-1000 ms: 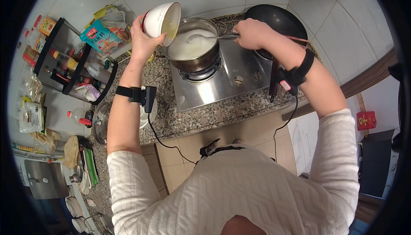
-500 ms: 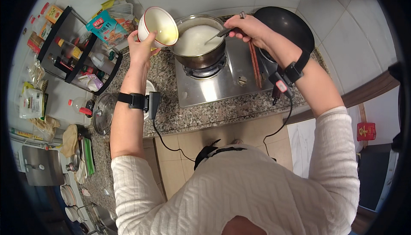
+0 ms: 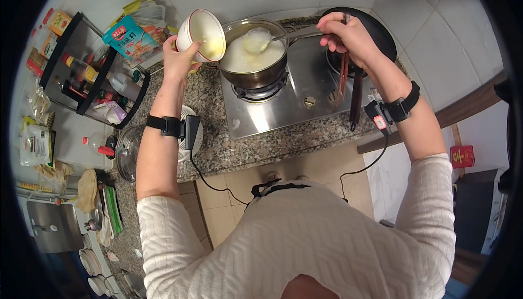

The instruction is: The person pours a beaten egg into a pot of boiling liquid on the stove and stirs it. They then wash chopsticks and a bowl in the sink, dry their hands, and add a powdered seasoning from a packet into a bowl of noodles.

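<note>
My left hand [image 3: 180, 56] grips a white bowl [image 3: 205, 22] with a red rim, its thumb on the near side. The bowl is tilted toward the pot, with some pale yellow liquid inside. A steel pot [image 3: 255, 79] on the gas burner holds a cloudy white liquid. My right hand [image 3: 346, 36] is closed around the handle of a ladle [image 3: 297, 33], whose scoop is over the pot's liquid and looks full of something whitish. A pair of reddish-brown chopsticks [image 3: 342, 81] also hangs from my right hand, pointing down toward me.
A black wok [image 3: 376, 32] with a dark handle [image 3: 356, 103] sits on the right burner of the steel stove [image 3: 261, 119]. On the left stand a rack [image 3: 81, 103] of bottles, a blue packet [image 3: 131, 40], a glass lid [image 3: 128, 152] and a white strainer-like basket [image 3: 188, 146].
The ladle's scoop has come up out of the white liquid into sight. My right hand has shifted right with the ladle and chopsticks. My left hand and the bowl have hardly moved.
</note>
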Demonstrator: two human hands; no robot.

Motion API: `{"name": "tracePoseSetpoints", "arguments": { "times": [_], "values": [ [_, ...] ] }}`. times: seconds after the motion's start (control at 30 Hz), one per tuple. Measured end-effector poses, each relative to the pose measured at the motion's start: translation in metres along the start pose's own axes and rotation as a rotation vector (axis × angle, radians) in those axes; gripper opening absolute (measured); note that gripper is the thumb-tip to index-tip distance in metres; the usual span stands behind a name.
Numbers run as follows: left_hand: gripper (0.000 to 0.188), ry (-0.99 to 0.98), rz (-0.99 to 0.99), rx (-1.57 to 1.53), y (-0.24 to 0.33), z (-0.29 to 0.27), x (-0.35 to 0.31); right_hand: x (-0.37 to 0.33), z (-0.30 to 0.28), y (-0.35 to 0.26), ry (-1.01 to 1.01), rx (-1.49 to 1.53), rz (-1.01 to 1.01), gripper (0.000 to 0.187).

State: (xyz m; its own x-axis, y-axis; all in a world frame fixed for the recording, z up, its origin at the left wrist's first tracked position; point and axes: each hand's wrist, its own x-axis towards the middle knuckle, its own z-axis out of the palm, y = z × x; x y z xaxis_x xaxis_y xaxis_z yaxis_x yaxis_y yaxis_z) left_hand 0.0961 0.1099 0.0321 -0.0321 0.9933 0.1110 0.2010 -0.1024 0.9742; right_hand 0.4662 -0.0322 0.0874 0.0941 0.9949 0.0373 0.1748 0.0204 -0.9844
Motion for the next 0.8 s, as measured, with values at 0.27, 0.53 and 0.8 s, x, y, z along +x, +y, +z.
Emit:
{"name": "tracePoseSetpoints", "arguments": {
  "times": [0.27, 0.53, 0.8],
  "values": [
    [0.083, -0.033, 0.059, 0.192, 0.0, 0.01, 0.025, -0.012, 0.047, 0.008, -0.051, -0.528, -0.189, 0.012],
    [0.084, -0.094, -0.102, 0.054, -0.001, 0.014, 0.028, 0.004, 0.023, 0.0, 0.15, 0.14, 0.153, 0.021],
    [0.085, -0.12, -0.143, -0.02, 0.003, 0.013, 0.031, -0.002, -0.001, -0.048, 0.107, 0.097, 0.025, 0.023]
  ]
}}
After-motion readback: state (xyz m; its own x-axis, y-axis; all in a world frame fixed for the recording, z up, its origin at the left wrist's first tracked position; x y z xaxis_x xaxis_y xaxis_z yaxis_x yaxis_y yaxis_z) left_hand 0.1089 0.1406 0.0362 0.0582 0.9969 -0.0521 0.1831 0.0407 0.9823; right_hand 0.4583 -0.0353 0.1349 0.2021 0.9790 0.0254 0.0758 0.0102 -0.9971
